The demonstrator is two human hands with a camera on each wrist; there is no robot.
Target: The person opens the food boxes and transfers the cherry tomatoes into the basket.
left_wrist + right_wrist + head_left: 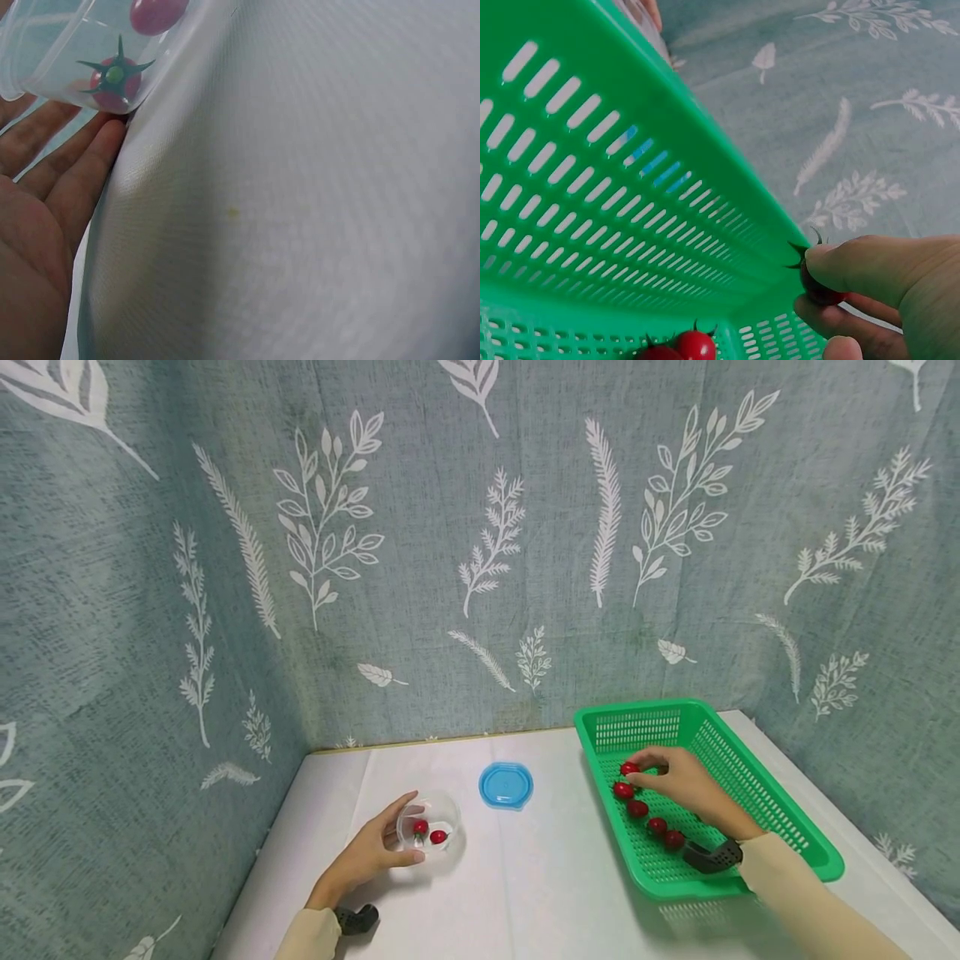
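My left hand [369, 856] holds a clear plastic cup [450, 808] from its left side, thumb in front and fingers behind. Inside the cup are two red cherry tomatoes [438, 837]; in the left wrist view one tomato [116, 84] shows its green star-shaped calyx. Over the green plastic basket [652, 887], my right hand [686, 783] pinches a cherry tomato [821, 283] between thumb and fingers, its green calyx upward. Several more cherry tomatoes [637, 809] lie in a slanting row along the basket's left side, below that hand.
A blue lid [506, 785] lies on the white tabletop [547, 868] between cup and basket. Grey-green cloth with white leaf prints [427, 568] hangs behind the table and at both sides. The basket has raised, slotted walls.
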